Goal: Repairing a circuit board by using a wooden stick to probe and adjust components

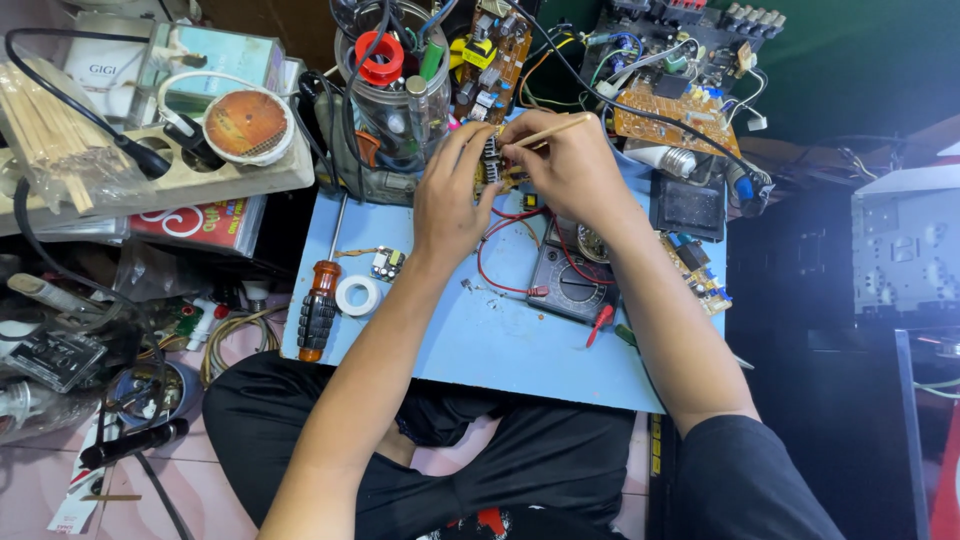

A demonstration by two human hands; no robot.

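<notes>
The left hand [452, 190] is curled shut on a small circuit board [490, 168], pinching it up above the far end of the blue board [500, 350] that lies on the person's lap. The right hand [572, 165] is closed round a thin wooden stick [550, 131], w/ fingers tight on it. The stick's long way runs left to right, a bit uphill to the right. Its low left end points at the small circuit board and seems to touch it. The hands hide most of that board, so its shape is hard to tell.

Just under the hands sit red wires [500, 255] and a dark meter [575, 280], partly under the right arm. Left of the arms lie a white tape roll [358, 296] and a screwdriver [320, 300] w/ an orange & black handle.

Behind the hands stands a clear jar [395, 85] full of tools, w/ brown circuit boards [665, 110] to its right.

Far left: a round tin lid [246, 124] w/ an orange picture, a flat red packet [195, 222] w/ white swirls, a clear box [210, 55] w/ a pale green label and a clear bag of wooden sticks [45, 130]. The red packet is partly tucked under other stuff. A grey metal box [905, 245] is cut off at the right edge.
</notes>
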